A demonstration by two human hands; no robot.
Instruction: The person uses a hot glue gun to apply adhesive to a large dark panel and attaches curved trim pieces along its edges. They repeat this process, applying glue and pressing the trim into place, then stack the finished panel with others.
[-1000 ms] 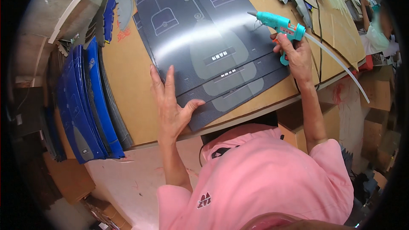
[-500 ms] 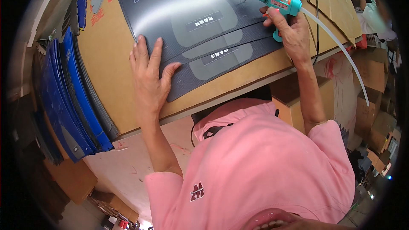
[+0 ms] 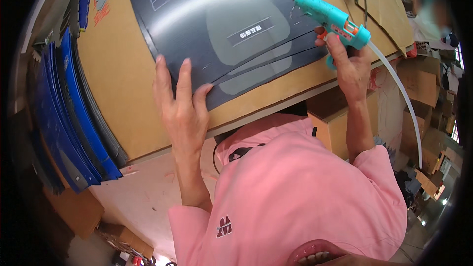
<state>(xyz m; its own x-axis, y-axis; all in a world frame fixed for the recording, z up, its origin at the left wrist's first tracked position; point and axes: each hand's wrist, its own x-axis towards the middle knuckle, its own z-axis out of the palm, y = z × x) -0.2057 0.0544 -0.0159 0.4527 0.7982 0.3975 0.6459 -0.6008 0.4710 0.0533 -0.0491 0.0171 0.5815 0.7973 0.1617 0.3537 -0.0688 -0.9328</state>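
Note:
My left hand (image 3: pixel 183 113) has its fingers spread over the left edge of a few overlapping dark plastic sheets (image 3: pixel 197 29). Its thumb touches their near left corner, where the layered edges fan apart. In my right hand (image 3: pixel 351 69) is a turquoise hot glue gun (image 3: pixel 327 14), gripped by the handle with a finger at the orange trigger. The nozzle points left, above the sheets' right side. From the gun's back hangs a long white glue stick (image 3: pixel 401 81), drooping past the table edge. Grey shapes and a small printed label mark the top sheet.
The sheets lie on a brown board-topped table (image 3: pixel 123 103). Curved blue and grey panels (image 3: pixel 81 113) stand stacked at its left. A black cable (image 3: pixel 365 0) runs across the far right. Beneath the table is a cardboard box (image 3: pixel 340 118); more boxes (image 3: pixel 419 81) stand at the right.
The upper sheet has shifted toward me, covering the lower sheet's label and narrowing the near strips. The glue gun has moved slightly right and nearer. My left hand stays at the sheets' edge.

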